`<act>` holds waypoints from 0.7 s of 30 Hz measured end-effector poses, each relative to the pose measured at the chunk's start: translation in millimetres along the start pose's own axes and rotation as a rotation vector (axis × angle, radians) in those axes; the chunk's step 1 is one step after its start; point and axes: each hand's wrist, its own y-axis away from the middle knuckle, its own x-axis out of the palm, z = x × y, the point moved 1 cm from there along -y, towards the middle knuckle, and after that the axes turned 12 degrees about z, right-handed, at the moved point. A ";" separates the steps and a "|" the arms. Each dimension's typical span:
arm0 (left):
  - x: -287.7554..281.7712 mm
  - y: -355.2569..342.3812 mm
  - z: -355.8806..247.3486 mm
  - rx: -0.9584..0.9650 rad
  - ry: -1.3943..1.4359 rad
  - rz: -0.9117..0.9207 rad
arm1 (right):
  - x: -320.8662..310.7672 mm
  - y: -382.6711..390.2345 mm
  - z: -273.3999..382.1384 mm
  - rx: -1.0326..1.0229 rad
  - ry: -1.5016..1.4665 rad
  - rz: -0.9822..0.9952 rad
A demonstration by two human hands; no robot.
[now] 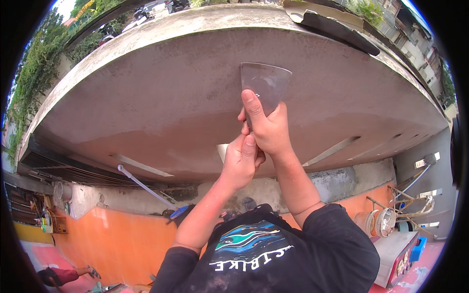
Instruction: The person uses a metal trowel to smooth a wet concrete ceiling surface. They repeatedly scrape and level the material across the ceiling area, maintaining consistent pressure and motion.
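A wide scraper (265,80) with a flared grey metal blade stands upright before me, its broad edge pointing up. My right hand (267,127) wraps round its lower part, the thumb laid along the blade's face. Just below, my left hand (242,160) is closed at the handle end, its fingertips meeting my right hand; the handle itself is hidden. Behind the blade rises a grey plastered wall (161,83), paler above and darker brown lower down. Whether the blade touches the wall I cannot tell.
Narrow slots (334,150) pierce the wall low down. A long-handled tool with a blue head (180,211) leans at left. Buckets (385,220) and a wooden frame stand at right. Another person (63,276) is at lower left on the floor. A dark sheet (337,34) overhangs the wall top.
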 end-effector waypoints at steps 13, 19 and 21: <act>-0.9 17.5 29.1 -0.179 0.003 -0.031 | 5.6 13.4 -38.7 0.085 -0.003 -0.084; 0.6 16.1 0.9 -0.141 0.033 0.002 | 3.1 7.4 -15.4 -0.053 -0.034 -0.013; 10.9 35.4 11.8 -0.299 0.055 -0.017 | 15.6 27.2 -32.8 0.164 -0.022 -0.073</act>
